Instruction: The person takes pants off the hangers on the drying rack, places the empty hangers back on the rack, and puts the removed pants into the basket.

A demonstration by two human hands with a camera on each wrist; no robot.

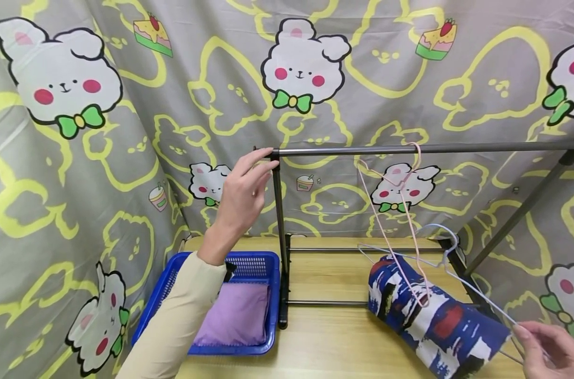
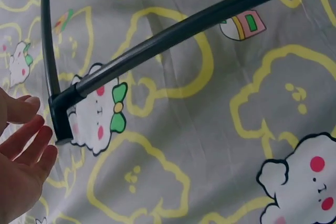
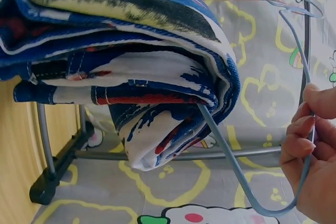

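My right hand (image 1: 552, 350) pinches one corner of a light blue clothes hanger (image 3: 228, 153). Folded over the lower bar of that hanger is a blue, white and red patterned garment of thick cloth, maybe trousers (image 1: 434, 316). In the head view the blue hook points up, below the rail and off it. My left hand (image 1: 243, 192) is raised at the left top corner of the black clothes rack (image 1: 344, 151), fingers extended. In the left wrist view those fingers (image 2: 32, 142) lie close beside the corner joint; contact is unclear. A pink hanger (image 1: 412, 223) hangs from the rail, in front of the garment.
A blue plastic basket (image 1: 256, 349) holding a folded purple cloth (image 1: 237, 316) stands left of the rack on the wooden table (image 1: 325, 347). The rack's lower bars (image 1: 327, 303) run close above the tabletop. Patterned grey curtain (image 1: 315, 126) encloses the back and sides.
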